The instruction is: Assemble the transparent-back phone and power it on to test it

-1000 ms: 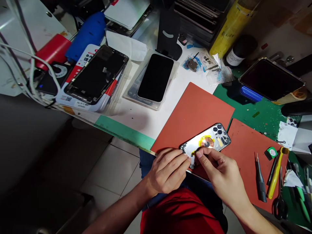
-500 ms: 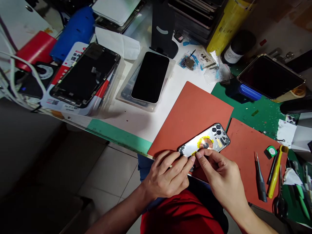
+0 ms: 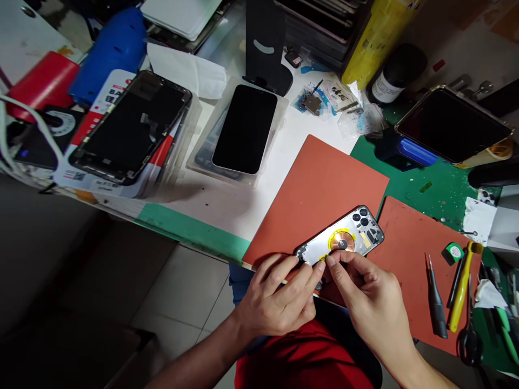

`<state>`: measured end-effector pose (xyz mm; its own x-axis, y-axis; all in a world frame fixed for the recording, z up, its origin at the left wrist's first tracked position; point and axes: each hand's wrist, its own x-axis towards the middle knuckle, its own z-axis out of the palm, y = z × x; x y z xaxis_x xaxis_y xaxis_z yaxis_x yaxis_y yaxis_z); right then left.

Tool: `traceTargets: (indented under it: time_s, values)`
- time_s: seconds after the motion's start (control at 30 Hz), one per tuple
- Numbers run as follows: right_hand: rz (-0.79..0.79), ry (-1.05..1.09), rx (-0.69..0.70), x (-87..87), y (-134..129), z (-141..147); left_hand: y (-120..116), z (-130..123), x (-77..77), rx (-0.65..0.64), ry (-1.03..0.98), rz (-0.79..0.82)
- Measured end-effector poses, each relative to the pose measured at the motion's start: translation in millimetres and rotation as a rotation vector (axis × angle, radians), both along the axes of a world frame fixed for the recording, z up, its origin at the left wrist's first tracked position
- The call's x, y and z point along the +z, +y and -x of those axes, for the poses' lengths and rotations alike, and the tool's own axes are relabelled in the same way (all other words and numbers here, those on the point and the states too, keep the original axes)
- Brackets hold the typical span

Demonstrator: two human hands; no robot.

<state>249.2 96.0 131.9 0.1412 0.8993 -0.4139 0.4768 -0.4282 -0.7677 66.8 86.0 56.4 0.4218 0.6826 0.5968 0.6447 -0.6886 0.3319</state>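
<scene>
An opened phone (image 3: 314, 248) lies at a slant near the front edge of a reddish-brown mat. Its bare back shows a copper charging coil (image 3: 340, 241) ringed in yellow and a cluster of camera lenses at the right end. My left hand (image 3: 279, 297) is curled over the phone's lower left edge, fingertips gripping it; a small pale tip pokes out between the fingers. My right hand (image 3: 367, 286) pinches thumb and forefinger together at the near edge, beside a bit of yellow tape; what lies in the pinch is hidden. Small dark parts show between the hands.
A second mat (image 3: 405, 254) on the right bears a dark pen-like tool (image 3: 436, 302), a yellow-handled brush (image 3: 462, 286) and scissors (image 3: 470, 343). Leftward are a black-screened phone (image 3: 245, 129) on a clear case and a detached screen (image 3: 133, 127). A phone on a stand (image 3: 450, 124) stands back right.
The view has shifted slightly, moving the things at the left a little further left. Both hands keep nearly the same place at the phone.
</scene>
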Motion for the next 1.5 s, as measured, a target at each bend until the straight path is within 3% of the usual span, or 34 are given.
traceTargets:
  time_s: [1.5]
  values:
    - [-0.050, -0.012, -0.017, -2.0, -0.3, 2.7, 2.3, -1.5, 7.4, -0.028, 0.008, 0.077]
